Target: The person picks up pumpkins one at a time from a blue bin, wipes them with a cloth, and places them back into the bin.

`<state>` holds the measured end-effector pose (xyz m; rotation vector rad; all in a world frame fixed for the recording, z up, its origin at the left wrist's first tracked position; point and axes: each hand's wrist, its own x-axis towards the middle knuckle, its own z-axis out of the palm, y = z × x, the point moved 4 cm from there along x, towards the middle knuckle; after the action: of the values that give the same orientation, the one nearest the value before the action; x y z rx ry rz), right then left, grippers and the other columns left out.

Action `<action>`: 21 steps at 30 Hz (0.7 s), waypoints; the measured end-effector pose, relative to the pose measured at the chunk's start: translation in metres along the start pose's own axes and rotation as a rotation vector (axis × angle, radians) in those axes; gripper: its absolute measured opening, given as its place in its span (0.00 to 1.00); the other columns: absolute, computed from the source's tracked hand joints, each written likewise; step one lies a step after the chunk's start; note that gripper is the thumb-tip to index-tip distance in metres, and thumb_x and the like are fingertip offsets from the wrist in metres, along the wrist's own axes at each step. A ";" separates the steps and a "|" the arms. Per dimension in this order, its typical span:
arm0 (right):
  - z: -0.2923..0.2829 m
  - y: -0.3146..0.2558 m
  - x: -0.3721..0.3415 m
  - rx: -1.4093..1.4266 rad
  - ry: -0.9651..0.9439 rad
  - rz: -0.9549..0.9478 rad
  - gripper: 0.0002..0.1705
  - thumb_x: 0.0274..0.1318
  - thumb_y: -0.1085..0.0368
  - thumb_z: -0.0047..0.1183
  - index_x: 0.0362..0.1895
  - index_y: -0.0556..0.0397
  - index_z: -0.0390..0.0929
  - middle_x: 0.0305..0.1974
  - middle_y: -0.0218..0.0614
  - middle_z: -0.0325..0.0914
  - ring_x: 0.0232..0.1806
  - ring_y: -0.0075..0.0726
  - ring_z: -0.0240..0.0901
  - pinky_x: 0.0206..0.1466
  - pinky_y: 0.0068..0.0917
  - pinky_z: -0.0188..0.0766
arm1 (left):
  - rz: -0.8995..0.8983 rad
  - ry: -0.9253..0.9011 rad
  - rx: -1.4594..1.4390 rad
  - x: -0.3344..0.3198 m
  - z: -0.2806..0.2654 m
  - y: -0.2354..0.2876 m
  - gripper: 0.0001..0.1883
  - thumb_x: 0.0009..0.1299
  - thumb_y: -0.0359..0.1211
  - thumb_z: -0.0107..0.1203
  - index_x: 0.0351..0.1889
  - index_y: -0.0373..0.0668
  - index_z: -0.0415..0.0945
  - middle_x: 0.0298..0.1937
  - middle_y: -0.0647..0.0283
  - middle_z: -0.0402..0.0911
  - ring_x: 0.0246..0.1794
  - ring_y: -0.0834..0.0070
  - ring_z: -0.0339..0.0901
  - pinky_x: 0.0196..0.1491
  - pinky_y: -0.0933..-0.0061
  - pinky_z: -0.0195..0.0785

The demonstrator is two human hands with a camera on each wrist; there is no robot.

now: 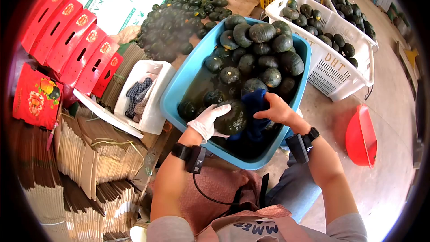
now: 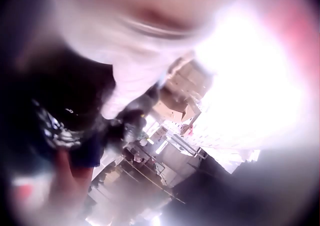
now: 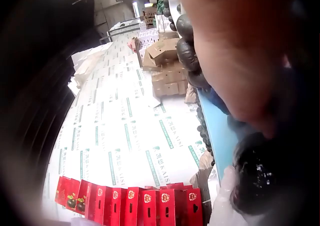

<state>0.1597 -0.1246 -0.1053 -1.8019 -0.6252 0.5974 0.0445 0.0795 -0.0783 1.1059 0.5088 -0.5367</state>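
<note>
In the head view a wet green squash (image 1: 231, 117) is held over the front of a blue tub (image 1: 174, 94) by the white-gloved left hand (image 1: 209, 121), its thumb along the top. The bare right hand (image 1: 278, 109) grips a dark blue cloth (image 1: 255, 107) just right of that squash. More squashes (image 1: 246, 64) fill the back of the tub, above murky water. In the right wrist view the wet squash (image 3: 255, 173) shows beside the gloved fingers (image 3: 226, 196). The left wrist view shows the glove (image 2: 132, 78) against a dark shape.
White crates (image 1: 333, 69) of squashes stand at the back right, with a red basin (image 1: 361, 138) on the floor below. Left of the tub are a foam box (image 1: 162, 98) with cloths, red cartons (image 1: 74, 62) and stacked cardboard (image 1: 76, 152). A squash heap (image 1: 165, 31) lies behind.
</note>
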 end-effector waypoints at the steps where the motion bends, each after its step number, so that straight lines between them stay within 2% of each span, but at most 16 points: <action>1: -0.004 0.006 0.001 -0.234 0.036 -0.003 0.29 0.35 0.60 0.71 0.43 0.60 0.76 0.39 0.47 0.80 0.43 0.42 0.78 0.48 0.33 0.72 | -0.049 0.028 -0.009 -0.003 -0.004 0.000 0.25 0.68 0.47 0.57 0.62 0.56 0.69 0.59 0.68 0.74 0.58 0.62 0.73 0.50 0.39 0.70; 2: -0.005 0.015 0.001 -0.206 0.021 0.045 0.25 0.42 0.74 0.62 0.49 0.60 0.76 0.41 0.33 0.81 0.43 0.23 0.73 0.50 0.26 0.71 | 0.063 0.109 -0.047 -0.006 -0.010 0.009 0.25 0.68 0.47 0.57 0.62 0.54 0.68 0.60 0.65 0.74 0.57 0.61 0.73 0.50 0.39 0.71; 3: -0.008 -0.014 -0.009 -0.218 0.025 0.126 0.24 0.44 0.77 0.56 0.50 0.61 0.75 0.40 0.33 0.80 0.43 0.24 0.73 0.50 0.25 0.71 | 0.176 0.190 -0.086 -0.010 -0.013 0.027 0.25 0.69 0.47 0.56 0.62 0.53 0.68 0.60 0.63 0.73 0.57 0.60 0.73 0.51 0.40 0.71; 5: -0.008 -0.002 -0.007 -0.183 0.182 0.106 0.24 0.44 0.78 0.49 0.51 0.62 0.74 0.41 0.35 0.79 0.45 0.26 0.73 0.51 0.24 0.70 | 0.598 0.134 -0.744 0.013 -0.043 0.075 0.24 0.70 0.46 0.55 0.62 0.52 0.67 0.63 0.56 0.70 0.60 0.59 0.70 0.50 0.43 0.73; 6: -0.006 0.015 -0.001 -0.031 0.241 0.008 0.25 0.44 0.78 0.47 0.52 0.63 0.73 0.43 0.37 0.78 0.47 0.29 0.72 0.53 0.25 0.69 | 0.727 0.206 -0.923 0.010 -0.057 0.097 0.25 0.70 0.48 0.54 0.62 0.50 0.67 0.63 0.54 0.69 0.61 0.58 0.69 0.53 0.44 0.71; 7: -0.007 0.009 -0.003 -0.007 0.255 0.088 0.27 0.43 0.77 0.46 0.54 0.63 0.71 0.46 0.39 0.78 0.51 0.31 0.71 0.56 0.26 0.67 | 0.866 0.278 -1.102 0.004 -0.066 0.110 0.26 0.70 0.49 0.54 0.61 0.48 0.67 0.63 0.51 0.68 0.63 0.57 0.68 0.56 0.44 0.68; 8: -0.007 0.010 -0.002 -0.074 0.279 0.123 0.29 0.44 0.77 0.45 0.57 0.63 0.69 0.48 0.41 0.77 0.53 0.34 0.70 0.58 0.26 0.65 | 0.864 0.283 -1.104 0.012 -0.073 0.103 0.26 0.70 0.49 0.54 0.61 0.48 0.67 0.63 0.51 0.68 0.63 0.57 0.68 0.56 0.44 0.68; 10: -0.011 0.005 0.001 -0.150 0.293 0.147 0.32 0.44 0.77 0.45 0.59 0.63 0.67 0.50 0.43 0.76 0.55 0.37 0.70 0.60 0.27 0.64 | 0.821 0.384 -0.545 0.042 -0.097 0.084 0.32 0.68 0.51 0.56 0.65 0.44 0.64 0.65 0.50 0.67 0.65 0.56 0.66 0.63 0.43 0.59; 11: -0.014 -0.001 -0.001 -0.191 0.306 0.148 0.31 0.43 0.76 0.44 0.58 0.64 0.65 0.50 0.53 0.74 0.56 0.51 0.68 0.60 0.35 0.65 | 0.705 0.586 -0.120 0.047 -0.095 0.065 0.40 0.64 0.54 0.59 0.67 0.38 0.62 0.67 0.48 0.67 0.66 0.56 0.67 0.68 0.51 0.52; 12: -0.015 -0.004 -0.002 -0.231 0.316 0.149 0.30 0.43 0.75 0.44 0.57 0.65 0.63 0.50 0.63 0.72 0.57 0.66 0.67 0.59 0.43 0.65 | 0.478 0.620 0.369 0.054 -0.094 0.057 0.42 0.63 0.54 0.60 0.67 0.36 0.62 0.67 0.48 0.67 0.66 0.57 0.66 0.68 0.56 0.54; 13: -0.016 0.000 -0.001 -0.233 0.305 0.147 0.30 0.43 0.75 0.44 0.57 0.65 0.63 0.50 0.63 0.72 0.57 0.66 0.67 0.59 0.43 0.65 | 0.221 0.624 0.845 0.059 -0.094 0.049 0.43 0.61 0.54 0.62 0.67 0.34 0.62 0.67 0.48 0.67 0.67 0.58 0.66 0.68 0.61 0.55; 15: -0.019 0.002 0.001 -0.404 0.388 0.060 0.30 0.41 0.74 0.44 0.55 0.65 0.63 0.51 0.64 0.70 0.58 0.68 0.63 0.61 0.46 0.63 | 0.036 0.611 1.058 0.067 -0.102 0.036 0.45 0.58 0.53 0.64 0.64 0.29 0.65 0.65 0.46 0.69 0.67 0.58 0.66 0.67 0.68 0.57; 16: -0.021 -0.001 0.000 -0.392 0.379 0.066 0.31 0.39 0.74 0.45 0.55 0.65 0.63 0.51 0.64 0.70 0.58 0.70 0.63 0.62 0.47 0.63 | 0.039 0.583 1.147 0.060 -0.089 0.042 0.46 0.57 0.50 0.65 0.65 0.28 0.62 0.65 0.45 0.69 0.66 0.57 0.66 0.67 0.67 0.58; 17: -0.019 0.002 0.001 -0.382 0.377 0.069 0.31 0.39 0.74 0.45 0.55 0.65 0.63 0.51 0.64 0.70 0.58 0.70 0.63 0.62 0.47 0.63 | 0.166 0.651 1.121 0.075 -0.098 0.036 0.49 0.54 0.50 0.67 0.66 0.27 0.60 0.65 0.44 0.68 0.67 0.57 0.66 0.67 0.67 0.57; 19: -0.015 0.001 0.006 -0.449 0.398 0.015 0.32 0.38 0.74 0.45 0.56 0.64 0.62 0.51 0.63 0.70 0.57 0.70 0.63 0.62 0.47 0.63 | 0.019 0.481 1.117 0.087 -0.086 0.033 0.52 0.52 0.48 0.69 0.69 0.30 0.56 0.67 0.45 0.66 0.68 0.57 0.64 0.67 0.67 0.57; 21: -0.009 0.000 0.006 -0.437 0.379 0.037 0.37 0.38 0.75 0.45 0.61 0.63 0.60 0.54 0.65 0.69 0.60 0.69 0.62 0.64 0.45 0.62 | 0.007 0.521 1.221 0.107 -0.079 0.020 0.57 0.49 0.47 0.71 0.73 0.38 0.50 0.68 0.46 0.64 0.69 0.58 0.62 0.66 0.65 0.59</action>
<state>0.1703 -0.1273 -0.1036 -2.2648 -0.4844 0.1322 0.1303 0.1437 -0.1603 2.4508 0.6282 -0.5477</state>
